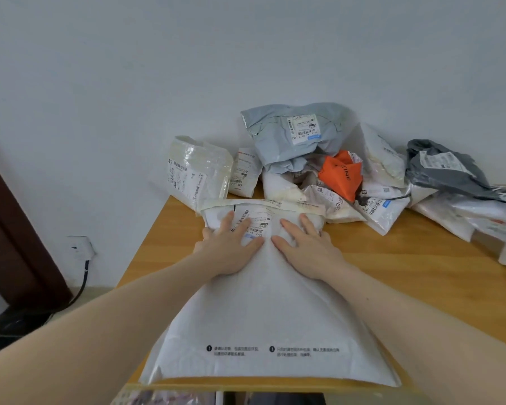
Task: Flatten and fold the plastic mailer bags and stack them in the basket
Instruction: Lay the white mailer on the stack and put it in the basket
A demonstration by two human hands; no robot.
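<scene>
The white mailer bag (263, 311) lies flat on the table (421, 273), long axis running 6 to 12 o'clock. Both hands, left hand (231, 244) and right hand (304, 244), press its far end with straight fingers; the unsorted pile (319, 159) sits beyond at 12 to 2 o'clock.

Soft, even, fairly bright light; shadows faint. Wide-angle bending at the edges; slight blur throughout, bottom edge smeared.
</scene>
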